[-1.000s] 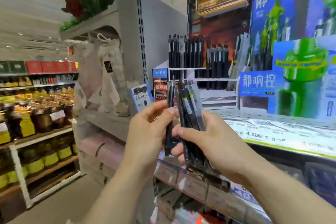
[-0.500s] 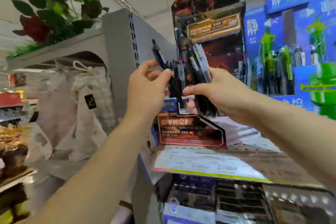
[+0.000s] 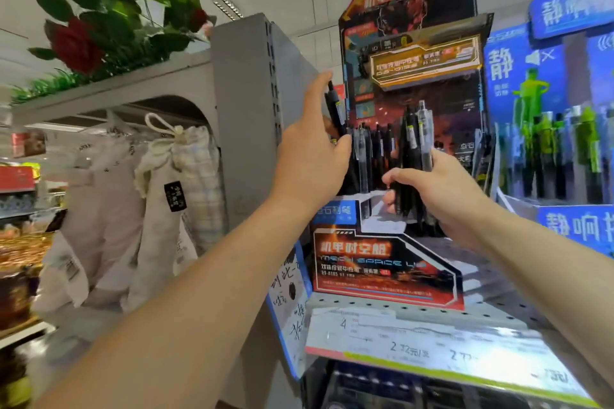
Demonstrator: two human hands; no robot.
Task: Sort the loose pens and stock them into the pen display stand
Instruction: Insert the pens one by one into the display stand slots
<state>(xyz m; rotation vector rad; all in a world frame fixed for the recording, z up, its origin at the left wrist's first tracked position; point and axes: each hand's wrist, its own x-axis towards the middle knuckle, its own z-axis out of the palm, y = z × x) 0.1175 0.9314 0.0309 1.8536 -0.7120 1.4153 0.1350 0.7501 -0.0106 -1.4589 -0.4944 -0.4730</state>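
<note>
The red and black cardboard pen display stand (image 3: pixel 385 272) sits on the shelf straight ahead, with several dark pens upright in its back row (image 3: pixel 375 149). My left hand (image 3: pixel 312 156) is raised at the stand's left side and pinches a single black pen (image 3: pixel 335 108), which tilts over the back row. My right hand (image 3: pixel 435 192) is in front of the stand's middle and grips a bundle of pens (image 3: pixel 413 143), black and clear ones, held upright.
A blue and green pen display (image 3: pixel 561 129) stands close on the right. A grey shelf upright (image 3: pixel 246 116) rises to the left, with cloth bags (image 3: pixel 172 183) hanging beyond it. Price labels (image 3: pixel 432 342) run along the shelf's front edge below the stand.
Both hands have risen from chest height up to the stand. The left hand has carried its single pen up and over the back row; the right hand's bundle now sits before the stand's middle.
</note>
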